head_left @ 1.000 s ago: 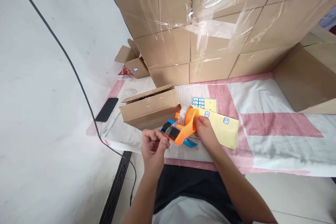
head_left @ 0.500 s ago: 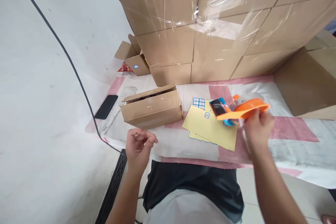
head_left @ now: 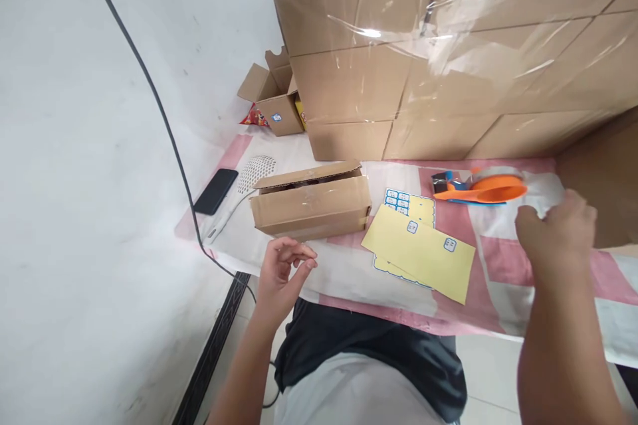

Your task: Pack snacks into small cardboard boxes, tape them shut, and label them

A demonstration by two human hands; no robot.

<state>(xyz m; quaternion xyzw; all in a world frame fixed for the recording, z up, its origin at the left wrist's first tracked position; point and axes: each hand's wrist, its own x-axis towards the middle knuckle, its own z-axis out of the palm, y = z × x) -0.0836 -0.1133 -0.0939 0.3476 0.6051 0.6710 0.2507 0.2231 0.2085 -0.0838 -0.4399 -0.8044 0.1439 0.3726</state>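
Observation:
My left hand (head_left: 286, 279) hangs at the table's near edge, just in front of a small cardboard box (head_left: 312, 209). Its fingers are loosely curled, the thumb close to the fingertips, and nothing shows in them. The box lies on its side with a narrow gap along its top edge. My right hand (head_left: 558, 232) is over the right part of the table, thumb apart from the fingers, holding nothing that I can see. Left of it, touching neither hand, an orange and blue tape dispenser (head_left: 498, 190) rests on the cloth. Yellow label sheets (head_left: 423, 249) lie between the hands.
Large cardboard boxes (head_left: 349, 86) under clear film rise behind the table. A dark phone (head_left: 216, 191) and a white perforated object (head_left: 256, 174) lie at the left. An open small carton (head_left: 282, 113) stands at the back left, another large box (head_left: 605, 179) at the right. A cable (head_left: 154, 93) runs down the wall.
My right hand has let go of the tape dispenser, which now lies farther back on the table, and has moved right. The view has shifted; my left hand keeps its curl.

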